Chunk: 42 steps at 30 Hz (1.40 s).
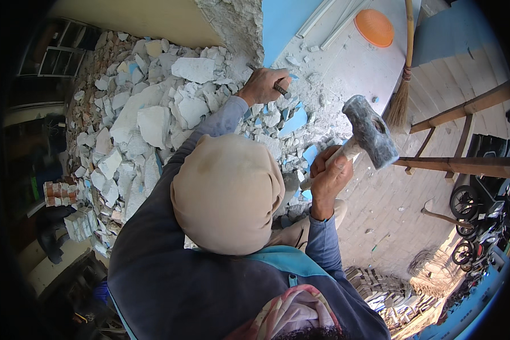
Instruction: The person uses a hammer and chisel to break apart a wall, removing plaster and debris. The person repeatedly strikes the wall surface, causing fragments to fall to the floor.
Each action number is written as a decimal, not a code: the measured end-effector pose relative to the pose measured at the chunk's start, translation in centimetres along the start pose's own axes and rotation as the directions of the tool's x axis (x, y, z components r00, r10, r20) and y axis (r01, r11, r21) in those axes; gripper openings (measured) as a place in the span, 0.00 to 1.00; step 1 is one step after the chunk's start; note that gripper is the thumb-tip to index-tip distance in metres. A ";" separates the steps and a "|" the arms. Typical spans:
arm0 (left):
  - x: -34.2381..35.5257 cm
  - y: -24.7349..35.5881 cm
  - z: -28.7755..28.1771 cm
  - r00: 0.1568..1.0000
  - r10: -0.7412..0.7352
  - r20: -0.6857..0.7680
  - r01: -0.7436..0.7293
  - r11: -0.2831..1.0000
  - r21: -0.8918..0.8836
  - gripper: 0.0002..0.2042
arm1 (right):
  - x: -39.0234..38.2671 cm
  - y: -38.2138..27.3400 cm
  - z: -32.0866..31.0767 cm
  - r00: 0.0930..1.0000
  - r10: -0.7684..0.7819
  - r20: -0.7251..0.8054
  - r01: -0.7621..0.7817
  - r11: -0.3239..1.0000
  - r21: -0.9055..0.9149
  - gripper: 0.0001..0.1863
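My left hand (264, 86) is wrapped round a short, dark, ribbed steel chisel (281, 89). Its far end points at the foot of the broken wall edge (238, 28), and its near end sticks out past my fingers. In my right hand (330, 177) is a sledgehammer, gripped by its pale, dusty handle (348, 150). The worn grey hammer head (371, 131) is raised to the right of the chisel and apart from it. My bent knee (226, 192) in beige trousers is between my arms. Rubble lies beneath both hands.
Broken concrete chunks (153, 124) pile up on the left. An orange basin (374, 28) and a straw broom (402, 93) are at the far right. Nearer on the right are wooden beams (459, 165), parked motorcycles (473, 209) and paving (374, 209); stacked pieces (379, 289) lie below.
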State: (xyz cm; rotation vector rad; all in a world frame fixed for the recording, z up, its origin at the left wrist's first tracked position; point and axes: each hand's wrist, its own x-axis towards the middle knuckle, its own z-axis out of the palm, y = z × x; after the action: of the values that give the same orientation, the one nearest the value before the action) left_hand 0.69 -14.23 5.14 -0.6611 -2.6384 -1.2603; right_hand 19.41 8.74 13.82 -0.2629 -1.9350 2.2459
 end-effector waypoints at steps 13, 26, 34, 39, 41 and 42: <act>0.5 -0.9 0.3 1.000 -0.012 0.027 0.012 1.000 -0.004 0.16 | -0.7 -0.3 1.0 0.993 0.114 -0.010 -0.115 0.992 -0.048 0.36; 0.9 -1.0 -0.2 0.998 -0.014 0.059 0.012 1.000 0.021 0.18 | 0.5 2.0 1.0 0.991 0.131 -0.018 -0.132 0.979 -0.154 0.32; 0.8 -1.0 0.7 1.000 -0.015 -0.001 0.015 1.000 0.015 0.17 | 2.2 3.7 4.4 0.978 0.125 0.167 -0.029 0.874 -0.484 0.27; 0.1 -0.6 1.1 0.990 0.026 -0.138 -0.025 1.000 0.010 0.15 | 1.5 -1.9 0.6 0.967 0.026 0.253 0.108 0.857 -0.503 0.28; -0.1 -0.4 1.0 0.988 0.063 -0.139 -0.059 0.998 0.029 0.15 | 1.7 -3.2 0.7 0.932 -0.126 0.341 0.303 0.786 -0.538 0.23; -0.1 -0.4 0.9 0.984 0.095 -0.152 -0.089 0.995 0.048 0.15 | 2.0 -3.3 1.3 0.897 -0.232 0.377 0.410 0.755 -0.511 0.23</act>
State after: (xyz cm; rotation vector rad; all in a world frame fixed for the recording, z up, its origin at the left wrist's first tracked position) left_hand 0.62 -13.82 4.25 -0.6435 -2.4727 -1.1782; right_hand 17.19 8.44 17.21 0.3464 -2.5510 1.4842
